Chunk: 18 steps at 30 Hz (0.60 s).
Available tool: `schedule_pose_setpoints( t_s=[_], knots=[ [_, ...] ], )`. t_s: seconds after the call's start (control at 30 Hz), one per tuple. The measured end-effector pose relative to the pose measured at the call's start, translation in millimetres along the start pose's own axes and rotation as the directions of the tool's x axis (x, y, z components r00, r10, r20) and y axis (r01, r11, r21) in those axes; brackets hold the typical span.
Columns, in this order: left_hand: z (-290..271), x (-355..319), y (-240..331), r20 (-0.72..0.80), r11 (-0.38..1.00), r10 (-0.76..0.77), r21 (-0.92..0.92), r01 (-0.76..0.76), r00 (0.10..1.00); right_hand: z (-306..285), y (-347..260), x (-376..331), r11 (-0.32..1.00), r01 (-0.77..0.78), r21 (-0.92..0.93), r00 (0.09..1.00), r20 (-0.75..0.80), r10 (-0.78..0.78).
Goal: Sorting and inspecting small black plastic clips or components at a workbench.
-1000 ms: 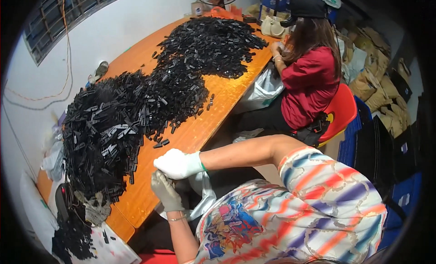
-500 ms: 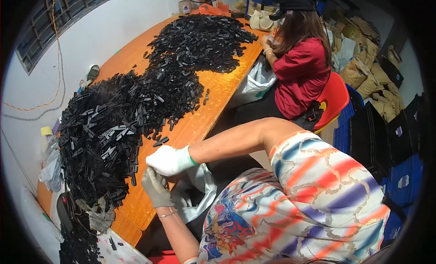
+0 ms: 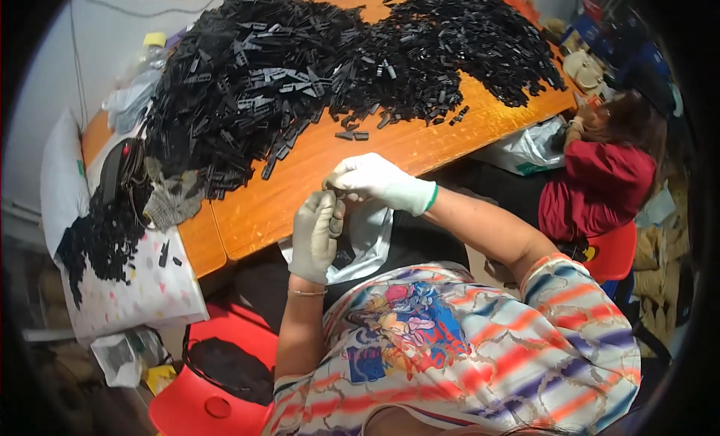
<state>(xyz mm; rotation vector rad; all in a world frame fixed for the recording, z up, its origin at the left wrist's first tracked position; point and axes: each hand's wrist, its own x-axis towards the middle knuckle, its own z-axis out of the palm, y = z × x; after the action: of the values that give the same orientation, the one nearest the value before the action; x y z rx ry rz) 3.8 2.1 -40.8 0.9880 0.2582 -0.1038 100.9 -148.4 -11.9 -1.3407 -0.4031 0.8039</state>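
Both of my hands wear pale work gloves and meet above the table's front edge. My left hand is closed, its fingers curled upward and greyed. From the right my right hand, in a whiter glove with a green cuff edge, pinches at the left fingertips. A small dark piece shows between them, partly hidden by the fingers. Beyond my hands, a large heap of black plastic pieces covers the orange wooden table. A few loose black pieces lie nearer me.
A white plastic bag hangs below my hands. Left are a crumpled grey glove, a side table with a patterned cover and a red chair. A co-worker in a red shirt sits to the right.
My view has swung left and down, bringing the red chair into sight. My hands stay together; the dark piece between their fingertips now shows.
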Motion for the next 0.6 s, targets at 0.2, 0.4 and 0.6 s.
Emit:
schedule_pose_setpoints(
  t_s=[0.2,0.4,0.6],
  knots=[
    [-4.1,-16.3,-20.2,0.028,0.995,-0.039,-0.086,0.041,0.999,17.0,6.8,-0.1,0.975,-0.148,-0.164,0.988,-0.068,0.139],
    [-10.0,-26.2,-14.3,-0.066,0.974,-0.021,0.224,0.035,0.998,15.7,14.6,8.4,0.782,0.000,-0.623,0.995,-0.080,-0.063],
    [-5.6,-28.5,-1.9,-0.123,0.995,-0.039,0.090,0.050,0.992,-2.4,7.0,15.2,0.928,0.108,-0.356,0.993,0.091,-0.081]
  ],
)
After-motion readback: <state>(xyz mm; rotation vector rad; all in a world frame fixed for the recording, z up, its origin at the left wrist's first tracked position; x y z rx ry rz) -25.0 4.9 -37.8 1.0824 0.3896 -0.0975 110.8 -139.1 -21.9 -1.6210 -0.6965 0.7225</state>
